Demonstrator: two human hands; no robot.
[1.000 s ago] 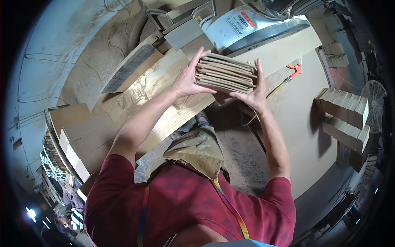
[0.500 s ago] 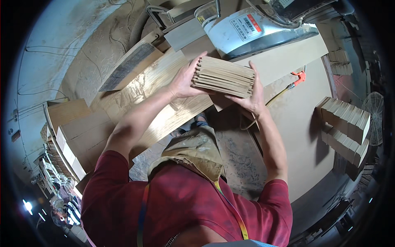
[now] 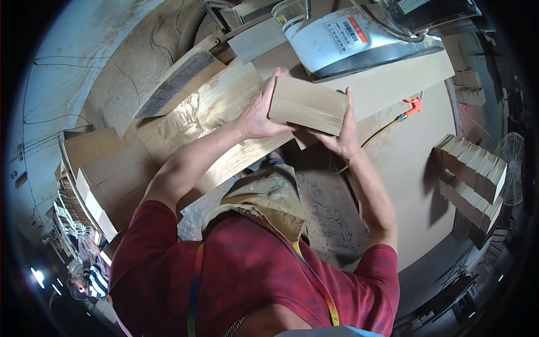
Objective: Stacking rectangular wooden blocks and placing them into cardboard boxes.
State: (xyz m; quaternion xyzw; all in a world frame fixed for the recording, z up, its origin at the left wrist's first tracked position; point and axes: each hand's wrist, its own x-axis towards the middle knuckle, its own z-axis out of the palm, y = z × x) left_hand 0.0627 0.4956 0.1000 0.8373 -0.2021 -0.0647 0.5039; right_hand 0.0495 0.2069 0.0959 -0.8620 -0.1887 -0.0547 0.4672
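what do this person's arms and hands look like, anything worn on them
Short dark red sleeves with darker mottling leave the forearms bare. The left hand and right hand have no gloves on, and no watch or bracelet shows.

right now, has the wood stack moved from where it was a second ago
Yes: the wood stack sits slightly further left against the white machine, and has also turned.
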